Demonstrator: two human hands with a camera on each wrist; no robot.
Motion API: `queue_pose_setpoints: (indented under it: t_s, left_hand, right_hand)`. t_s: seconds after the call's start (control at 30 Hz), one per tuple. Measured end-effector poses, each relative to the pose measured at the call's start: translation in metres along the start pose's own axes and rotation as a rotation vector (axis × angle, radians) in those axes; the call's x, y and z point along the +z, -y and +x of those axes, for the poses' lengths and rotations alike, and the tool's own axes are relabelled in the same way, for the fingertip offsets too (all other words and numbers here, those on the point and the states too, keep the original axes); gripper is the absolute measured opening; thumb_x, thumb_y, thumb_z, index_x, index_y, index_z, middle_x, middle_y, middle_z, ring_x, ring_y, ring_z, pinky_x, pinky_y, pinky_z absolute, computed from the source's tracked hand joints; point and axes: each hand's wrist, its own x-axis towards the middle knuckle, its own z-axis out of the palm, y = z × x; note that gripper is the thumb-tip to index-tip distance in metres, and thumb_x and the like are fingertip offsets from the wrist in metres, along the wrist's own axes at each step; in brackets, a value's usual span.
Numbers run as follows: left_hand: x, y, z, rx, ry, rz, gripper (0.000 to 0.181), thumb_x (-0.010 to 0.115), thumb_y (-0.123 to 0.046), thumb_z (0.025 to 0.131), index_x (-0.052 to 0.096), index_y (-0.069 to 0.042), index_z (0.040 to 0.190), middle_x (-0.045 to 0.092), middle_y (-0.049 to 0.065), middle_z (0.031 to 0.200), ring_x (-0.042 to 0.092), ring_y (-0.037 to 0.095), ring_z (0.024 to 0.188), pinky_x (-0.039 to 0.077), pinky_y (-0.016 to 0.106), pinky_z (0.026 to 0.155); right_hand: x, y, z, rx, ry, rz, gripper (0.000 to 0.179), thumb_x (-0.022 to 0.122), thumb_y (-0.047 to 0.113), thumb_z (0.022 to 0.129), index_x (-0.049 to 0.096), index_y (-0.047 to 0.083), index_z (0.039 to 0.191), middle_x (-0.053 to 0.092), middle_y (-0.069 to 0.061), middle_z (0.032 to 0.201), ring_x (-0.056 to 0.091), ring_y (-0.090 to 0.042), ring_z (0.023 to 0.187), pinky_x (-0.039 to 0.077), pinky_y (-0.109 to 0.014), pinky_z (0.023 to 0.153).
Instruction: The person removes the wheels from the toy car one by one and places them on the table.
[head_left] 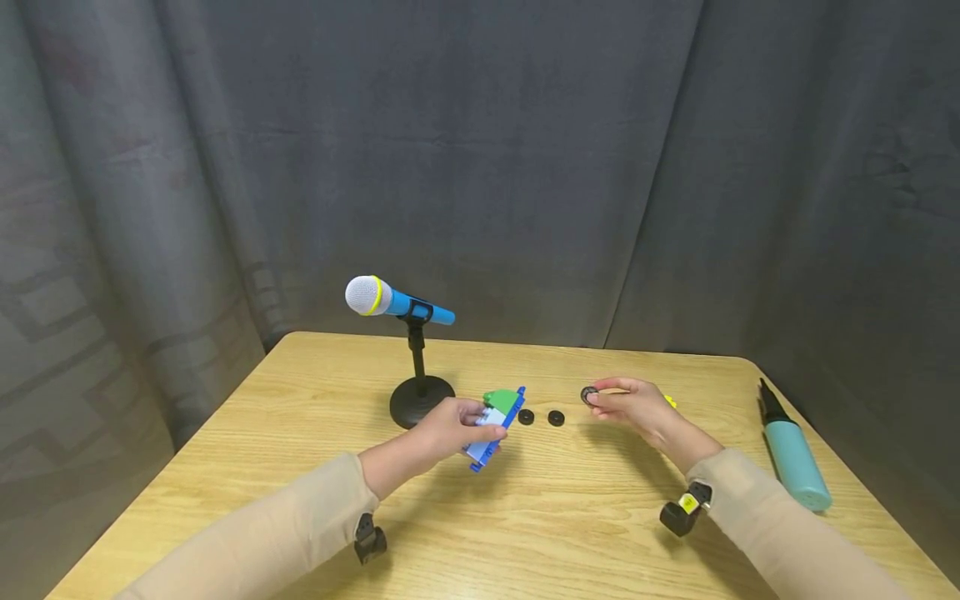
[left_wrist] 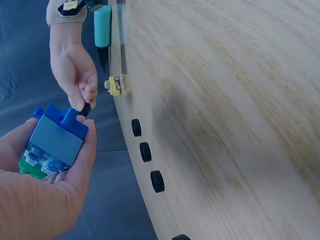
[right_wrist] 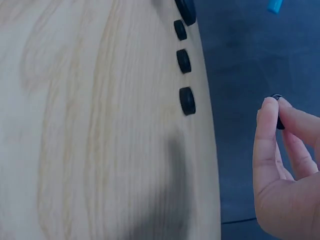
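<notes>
My left hand (head_left: 444,432) grips a toy-block build above the table. Its long blue piece (head_left: 501,433) carries light-blue blocks (left_wrist: 56,140) and a green rounded block (head_left: 502,400). Between thumb and fingertips, my right hand (head_left: 637,408) pinches a small black wheel (head_left: 588,395), raised off the table and apart from the build. Two loose black wheels (head_left: 556,418) show between the hands in the head view; the right wrist view shows a third small wheel (right_wrist: 187,101) in their row. Fingers partly cover both held things.
On the wooden table (head_left: 585,533), a blue microphone (head_left: 405,305) sits on a black stand (head_left: 422,400) at left. A teal pump (head_left: 797,467) with a black nozzle lies far right. Behind my right hand is a small yellow wheeled toy (left_wrist: 116,86). Grey curtains hang beyond.
</notes>
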Motion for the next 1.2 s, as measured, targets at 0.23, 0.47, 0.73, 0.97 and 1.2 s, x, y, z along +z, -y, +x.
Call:
queue_pose_setpoints:
  t_s: [0.23, 0.47, 0.73, 0.97, 1.2]
  left_hand:
    - [0.000, -0.002, -0.001, 0.001, 0.003, -0.008, 0.059, 0.070, -0.020, 0.090, 0.047, 0.009, 0.135, 0.070, 0.023, 0.108, 0.071, 0.030, 0.093, 0.058, 0.034, 0.077]
    - [0.001, -0.004, -0.003, -0.007, -0.010, -0.005, 0.063, 0.070, -0.020, 0.090, 0.043, 0.011, 0.138, 0.070, 0.022, 0.107, 0.072, 0.028, 0.092, 0.058, 0.035, 0.078]
    - [-0.001, 0.000, 0.000, -0.019, 0.004, -0.040, 0.067, 0.070, -0.020, 0.090, 0.039, 0.012, 0.140, 0.071, 0.018, 0.106, 0.071, 0.030, 0.093, 0.058, 0.035, 0.080]
    - [-0.002, 0.001, 0.000, -0.011, 0.015, -0.047, 0.060, 0.070, -0.020, 0.090, 0.045, 0.010, 0.136, 0.069, 0.024, 0.110, 0.070, 0.034, 0.098, 0.058, 0.035, 0.080]
    - [0.000, 0.002, 0.000, -0.017, 0.024, -0.062, 0.056, 0.069, -0.019, 0.090, 0.048, 0.010, 0.133, 0.069, 0.024, 0.111, 0.070, 0.034, 0.098, 0.058, 0.035, 0.078]
  right_hand:
    - [-0.004, -0.011, 0.008, 0.054, -0.058, -0.057, 0.045, 0.069, 0.008, 0.089, 0.052, -0.012, 0.125, 0.074, -0.008, 0.089, 0.072, -0.013, 0.075, 0.057, -0.023, 0.069]
    - [-0.004, -0.021, 0.019, 0.100, -0.075, -0.134, 0.040, 0.070, 0.009, 0.088, 0.058, -0.012, 0.120, 0.071, 0.001, 0.081, 0.064, -0.006, 0.065, 0.055, -0.021, 0.065]
    - [0.002, -0.033, 0.028, 0.106, -0.117, -0.220, 0.034, 0.065, 0.002, 0.090, 0.058, -0.018, 0.117, 0.070, -0.003, 0.079, 0.062, -0.007, 0.059, 0.055, -0.022, 0.061]
    - [0.005, -0.036, 0.029, 0.091, -0.149, -0.300, 0.029, 0.064, 0.000, 0.090, 0.061, -0.018, 0.113, 0.071, -0.006, 0.080, 0.060, -0.006, 0.057, 0.053, -0.020, 0.058]
    - [0.007, -0.038, 0.027, 0.084, -0.172, -0.299, 0.028, 0.064, 0.001, 0.090, 0.062, -0.017, 0.112, 0.073, -0.011, 0.087, 0.060, -0.006, 0.058, 0.054, -0.020, 0.058]
